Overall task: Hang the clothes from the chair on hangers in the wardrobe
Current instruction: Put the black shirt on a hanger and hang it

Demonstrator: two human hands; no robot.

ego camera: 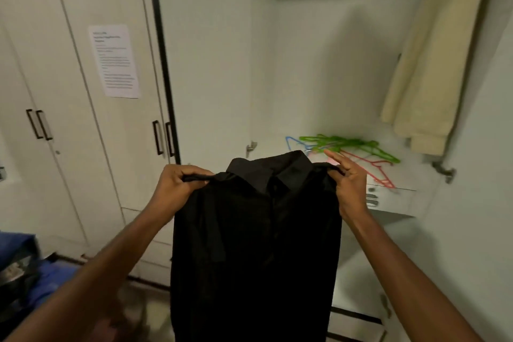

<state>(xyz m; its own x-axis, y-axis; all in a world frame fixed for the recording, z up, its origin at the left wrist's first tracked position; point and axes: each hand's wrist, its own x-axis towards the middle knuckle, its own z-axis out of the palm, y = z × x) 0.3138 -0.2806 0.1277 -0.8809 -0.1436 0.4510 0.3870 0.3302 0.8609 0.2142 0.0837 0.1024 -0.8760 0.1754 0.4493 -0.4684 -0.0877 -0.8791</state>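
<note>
Shirt (pixel 255 244) held up by its shoulders: your left hand (pixel 177 186) and right hand (pixel 347 183) each pinch one, the black cloth hanging between them. No hanger is in it yet; you likely need one from the pile (pixel 349 150) just beyond your right hand. Several lie tangled there, uncountable. One cream garment (pixel 433 64) hangs above.

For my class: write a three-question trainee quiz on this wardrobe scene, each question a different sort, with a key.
1. True or false: the black shirt is already on a hanger.
2. Which grips the shirt's shoulders? A) left hand only B) right hand only C) both
3. Fill in: the plastic hangers lie on the wardrobe ____.

Key: 1 false; 2 C; 3 shelf.
</note>
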